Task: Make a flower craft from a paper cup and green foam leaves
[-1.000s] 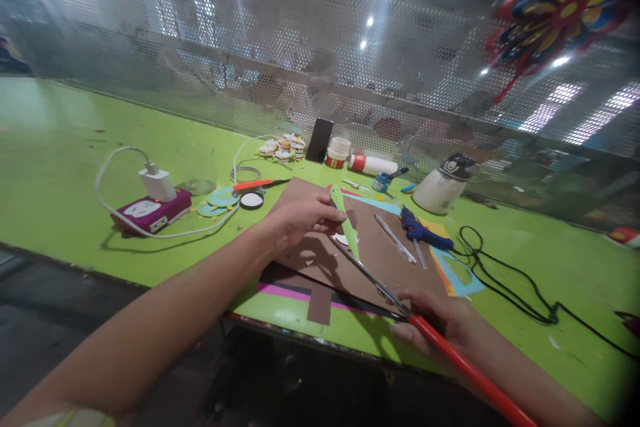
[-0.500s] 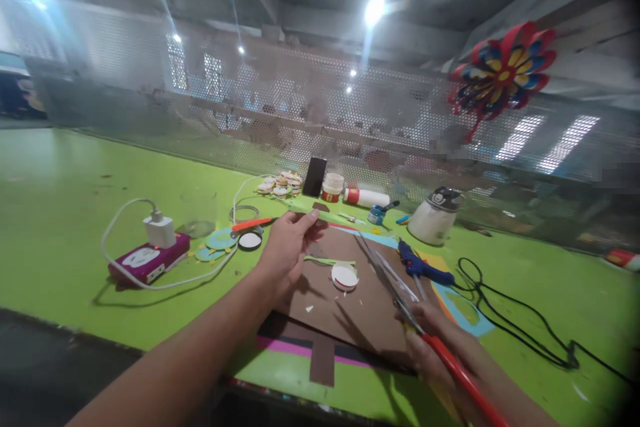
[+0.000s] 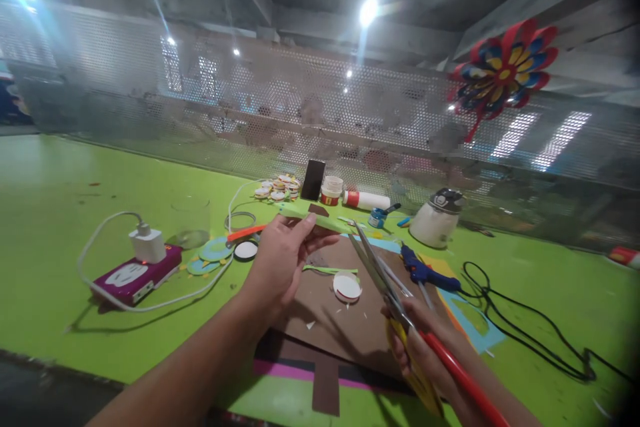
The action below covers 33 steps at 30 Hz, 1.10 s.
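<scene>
My left hand (image 3: pixel 283 260) pinches a green paper piece (image 3: pixel 314 219) and holds it flat above the brown card sheet (image 3: pixel 345 320). My right hand (image 3: pixel 420 347) grips red-handled scissors (image 3: pixel 385 280), whose open blades point up toward the green piece's right end. A thin green paper strip (image 3: pixel 330 270) and a white paper disc with a red edge (image 3: pixel 347 285) lie on the brown sheet under the hands.
On the green table (image 3: pixel 60 213) lie a purple power strip with a white charger (image 3: pixel 133 270), teal paper discs (image 3: pixel 213 250), a blue glue gun (image 3: pixel 425 273) with a black cord (image 3: pixel 525 333), a white jug (image 3: pixel 435 217), a glue bottle (image 3: pixel 367 199) and a phone (image 3: pixel 313 179). Mesh screen behind.
The view tilted up. My left hand turned the green piece from upright to flat and raised it. The scissors swung up and opened beside it.
</scene>
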Available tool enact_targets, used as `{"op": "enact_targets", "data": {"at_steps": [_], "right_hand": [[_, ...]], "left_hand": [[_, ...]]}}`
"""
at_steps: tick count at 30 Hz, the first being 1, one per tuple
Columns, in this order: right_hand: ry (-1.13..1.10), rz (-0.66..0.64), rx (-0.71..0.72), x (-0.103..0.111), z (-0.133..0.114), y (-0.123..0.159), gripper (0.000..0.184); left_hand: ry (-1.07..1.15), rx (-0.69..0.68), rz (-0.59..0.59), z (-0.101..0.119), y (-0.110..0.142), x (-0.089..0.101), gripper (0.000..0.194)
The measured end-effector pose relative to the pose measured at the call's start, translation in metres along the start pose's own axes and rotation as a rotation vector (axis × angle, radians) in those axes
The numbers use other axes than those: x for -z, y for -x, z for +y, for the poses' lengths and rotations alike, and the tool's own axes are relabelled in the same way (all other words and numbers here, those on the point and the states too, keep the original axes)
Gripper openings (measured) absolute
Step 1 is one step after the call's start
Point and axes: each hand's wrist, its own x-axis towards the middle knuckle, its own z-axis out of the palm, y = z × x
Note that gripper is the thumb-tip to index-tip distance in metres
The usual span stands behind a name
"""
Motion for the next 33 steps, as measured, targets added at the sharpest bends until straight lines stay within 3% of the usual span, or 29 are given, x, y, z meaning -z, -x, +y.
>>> {"op": "enact_targets", "data": {"at_steps": [4, 17, 26, 33], "right_hand": [[0.010, -0.035, 0.040, 0.006, 0.010, 0.001, 0.057], [0.079, -0.135, 0.107, 0.043, 0.038, 0.009, 0.057], [0.134, -0.120, 0.142, 0.042, 0.010, 0.021, 0.048], [0.050, -0.223, 0.090, 0.036, 0.012, 0.018, 0.055]], "left_hand": [[-0.024, -0.012, -0.016, -0.004, 0.001, -0.001, 0.011], [-0.299, 0.152, -0.104, -0.011, -0.006, 0.006, 0.016], [-0.275, 0.184, -0.118, -0.020, -0.008, 0.007, 0.007], [-0.282, 0.180, -0.107, -0.016, -0.006, 0.005, 0.002]]}}
